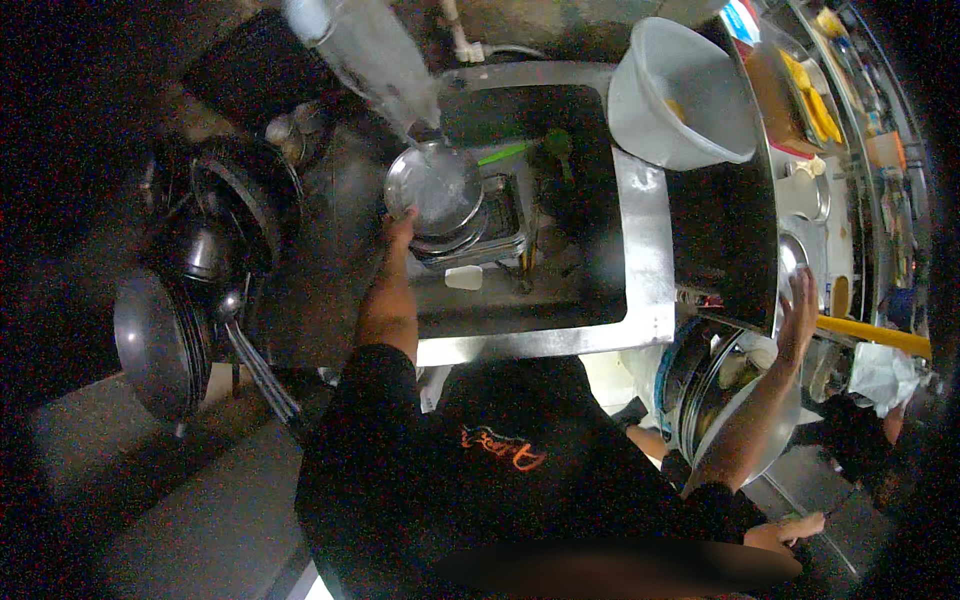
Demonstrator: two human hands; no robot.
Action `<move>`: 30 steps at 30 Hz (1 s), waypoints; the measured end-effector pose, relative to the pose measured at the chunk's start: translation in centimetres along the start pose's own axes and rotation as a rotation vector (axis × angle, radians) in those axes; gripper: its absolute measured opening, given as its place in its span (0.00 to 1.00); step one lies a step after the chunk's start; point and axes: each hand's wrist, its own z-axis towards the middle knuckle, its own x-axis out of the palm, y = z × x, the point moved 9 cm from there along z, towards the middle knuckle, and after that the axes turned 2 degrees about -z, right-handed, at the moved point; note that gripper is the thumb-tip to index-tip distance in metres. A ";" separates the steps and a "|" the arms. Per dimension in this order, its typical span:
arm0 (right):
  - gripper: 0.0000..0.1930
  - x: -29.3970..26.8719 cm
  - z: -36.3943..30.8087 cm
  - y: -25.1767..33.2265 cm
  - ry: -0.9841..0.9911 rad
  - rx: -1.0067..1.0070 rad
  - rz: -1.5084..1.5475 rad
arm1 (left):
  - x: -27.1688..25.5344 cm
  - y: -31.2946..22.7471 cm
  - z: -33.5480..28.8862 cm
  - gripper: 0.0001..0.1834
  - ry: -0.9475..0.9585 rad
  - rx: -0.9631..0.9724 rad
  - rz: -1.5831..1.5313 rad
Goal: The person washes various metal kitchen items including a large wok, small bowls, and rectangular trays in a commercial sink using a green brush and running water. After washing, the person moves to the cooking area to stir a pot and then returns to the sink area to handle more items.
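Note:
My left hand (400,228) is closed on the rim of a round, shallow metal dish (436,188) and holds it over the sink (650,240). Below the dish, rectangular metal trays (508,215) lie in the basin, with another round metal rim partly hidden between them. A translucent whitish column (375,65) comes down from the upper left to the dish; I cannot make out what it is. Far to the right, my right hand (799,305) grips the edge of a shiny round metal dish (793,258) at the counter. Its fingertips are partly blurred.
A large whitish tub (640,110) stands at the sink's right corner. A green-handled utensil (502,153) and a white piece (463,277) lie in the basin. Dark pans (160,345) crowd the left. Stacked basins (710,390) and another person's hand (803,527) are at lower right.

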 end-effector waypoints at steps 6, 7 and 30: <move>0.23 -3.9 -9.4 3.6 -0.259 -0.268 0.009 | -0.6 -4.0 2.4 0.22 0.007 0.104 0.002; 0.22 -2.4 -11.0 5.7 -0.272 -0.246 0.090 | -1.1 -6.2 2.2 0.23 -0.014 0.199 0.033; 0.22 39.7 -9.5 2.3 0.097 -0.600 -0.246 | 12.7 -11.0 -11.3 0.41 0.806 -0.247 -0.596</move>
